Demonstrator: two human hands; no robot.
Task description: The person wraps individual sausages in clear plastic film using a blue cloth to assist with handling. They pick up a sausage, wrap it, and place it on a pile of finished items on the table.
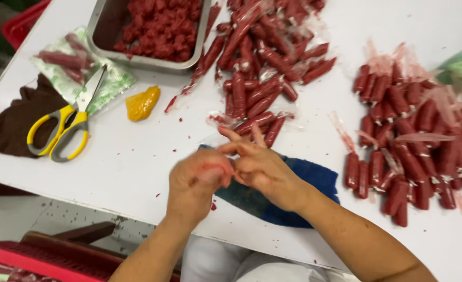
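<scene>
Your left hand (pixel 197 180) is curled shut round a small reddish piece, prob. one of the little sausages, though motion blur hides most of it. Your right hand (pixel 259 167) has its fingers (pixel 240 137) spread and touches the left at the fingertips; can't tell if it grips anything. Both hang just over the near edge of the blue cloth (pixel 314 180), which lies on the white bench (pixel 137 151).

Handling, as a judgement: the piece looks light, soft and squashy, in thin clear film that's likely slick and tears easily. Pinch it mid-body w/ light pressure, or take the twisted film tail; don't squeeze hard.

Relative to the blue cloth:
- Right of it: heap of short wrapped sausages (pixel 413 136), glossy dark red, cylindrical, film ends sticking out.
- Beyond it: second pile of longer linked sausages (pixel 265 68), same film.
- Far side, left: steel tray (pixel 101 31), rectangular, matte metal, holding crumbly red meat (pixel 158 26).
- Left: yellow lump (pixel 142 103), soft-looking, and scissors (pixel 66 128) w/ yellow handles and steel blades, resting partly on a brown cloth (pixel 17 122) and a printed plastic bag (pixel 111 81).

Red crumbs speckle the bench.
</scene>
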